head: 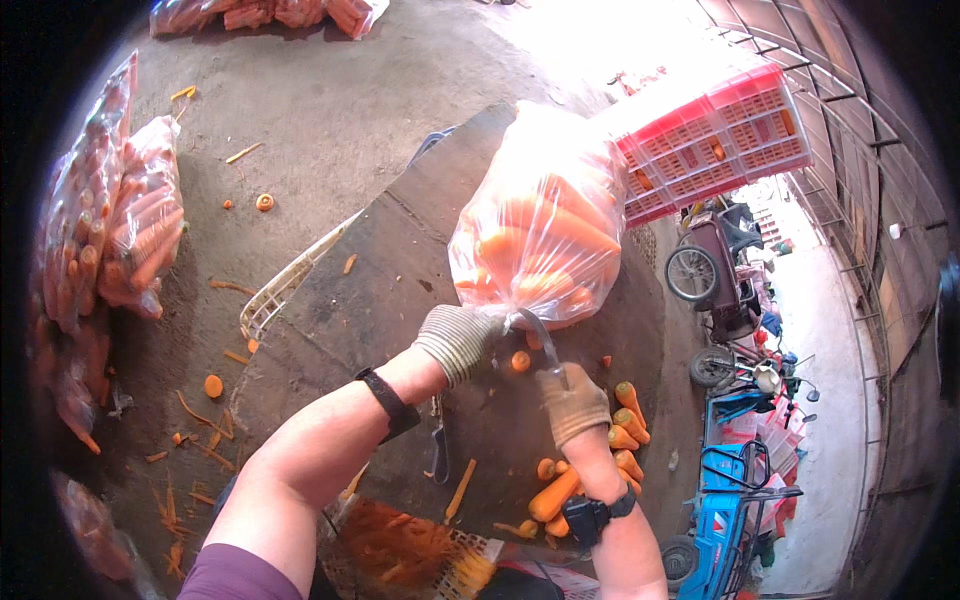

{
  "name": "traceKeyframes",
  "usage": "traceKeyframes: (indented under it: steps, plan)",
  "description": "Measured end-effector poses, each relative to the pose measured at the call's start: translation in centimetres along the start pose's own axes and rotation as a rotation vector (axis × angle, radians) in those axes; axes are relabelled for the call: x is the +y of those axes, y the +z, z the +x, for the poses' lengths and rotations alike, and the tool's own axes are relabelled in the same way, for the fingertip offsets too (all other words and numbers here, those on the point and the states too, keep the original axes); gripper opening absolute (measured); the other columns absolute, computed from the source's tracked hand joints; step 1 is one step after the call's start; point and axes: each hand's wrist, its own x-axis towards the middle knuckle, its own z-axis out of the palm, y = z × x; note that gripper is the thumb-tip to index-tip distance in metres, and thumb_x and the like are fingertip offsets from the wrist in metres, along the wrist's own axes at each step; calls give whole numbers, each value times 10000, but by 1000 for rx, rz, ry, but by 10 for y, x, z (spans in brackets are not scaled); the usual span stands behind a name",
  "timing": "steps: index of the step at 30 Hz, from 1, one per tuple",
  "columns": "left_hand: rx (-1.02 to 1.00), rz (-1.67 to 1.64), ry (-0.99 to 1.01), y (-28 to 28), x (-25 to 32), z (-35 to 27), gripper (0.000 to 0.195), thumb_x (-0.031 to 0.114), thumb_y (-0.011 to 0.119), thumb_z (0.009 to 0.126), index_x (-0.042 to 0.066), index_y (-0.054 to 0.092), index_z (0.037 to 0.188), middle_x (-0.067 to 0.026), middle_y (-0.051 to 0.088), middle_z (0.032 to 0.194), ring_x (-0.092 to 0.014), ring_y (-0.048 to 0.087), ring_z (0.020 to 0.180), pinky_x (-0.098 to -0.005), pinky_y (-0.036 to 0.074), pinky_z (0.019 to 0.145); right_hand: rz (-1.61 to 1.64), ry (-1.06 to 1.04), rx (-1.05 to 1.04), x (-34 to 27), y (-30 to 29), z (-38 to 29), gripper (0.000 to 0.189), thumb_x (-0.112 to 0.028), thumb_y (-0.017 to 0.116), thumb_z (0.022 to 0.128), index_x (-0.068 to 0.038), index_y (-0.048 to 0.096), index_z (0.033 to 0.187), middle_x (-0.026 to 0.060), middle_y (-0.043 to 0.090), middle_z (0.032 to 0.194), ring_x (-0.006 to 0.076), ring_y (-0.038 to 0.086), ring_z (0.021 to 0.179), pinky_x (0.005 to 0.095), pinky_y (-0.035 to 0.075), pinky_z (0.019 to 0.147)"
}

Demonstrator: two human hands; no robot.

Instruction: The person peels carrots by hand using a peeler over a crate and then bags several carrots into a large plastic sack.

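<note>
A clear plastic bag (541,225) full of carrots lies on the dark tabletop (330,315). My left hand (456,341), in a striped knit glove, grips the bag's gathered neck. In my right hand (574,405), also gloved, is one end of a curved grey strip (541,335). Its far end reaches the bag's neck beside my left fingers; whether it is a band or a blade cannot be told. Loose carrots (555,495) are piled near my right wrist. A carrot piece (520,361) sits between my hands.
Filled carrot bags (142,217) stand on the floor at left. Red and white plastic crates (712,142) rise at far right. Below my arms is a crate (480,551) with carrot scraps. A dark-handled tool (440,454) lies near it. Beyond, at right, a blue vehicle (724,480) is parked.
</note>
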Motion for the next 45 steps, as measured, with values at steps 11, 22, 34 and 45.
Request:
traceKeyframes:
  steps: [11, 22, 34, 45]
  plan:
    - [-77, 124, -32, 5, -13, 6, 220, 188, 474, 879, 232, 608, 1047, -89, 660, 920, -304, 648, 784, -415, 513, 629, -496, -128, -293, -52, -19, 54, 395, -424, 452, 896, -67, 600, 982, 190, 635, 950, 372, 601, 923, 461, 455, 803]
    - [-24, 200, 139, -1, -13, 7, 128, 149, 514, 807, 94, 575, 905, -131, 641, 748, -328, 638, 646, -431, 491, 507, -602, -101, -295, -48, 8, 75, 443, -446, 425, 925, -31, 574, 968, 203, 649, 930, 379, 624, 882, 459, 484, 766]
    - [-29, 273, 152, 1, -13, 4, 97, 174, 559, 767, 97, 575, 824, -106, 615, 659, -312, 623, 588, -427, 487, 492, -534, -270, -165, -28, 21, 76, 331, -348, 475, 914, -38, 588, 904, 189, 653, 839, 360, 650, 771, 460, 508, 658]
    - [-234, 381, 217, 12, -22, -13, 98, 196, 589, 741, 111, 615, 783, -85, 626, 704, -282, 635, 654, -409, 501, 557, -431, -192, -270, 11, 36, 60, 298, -293, 453, 918, -37, 602, 954, 204, 648, 886, 353, 641, 865, 445, 513, 651]
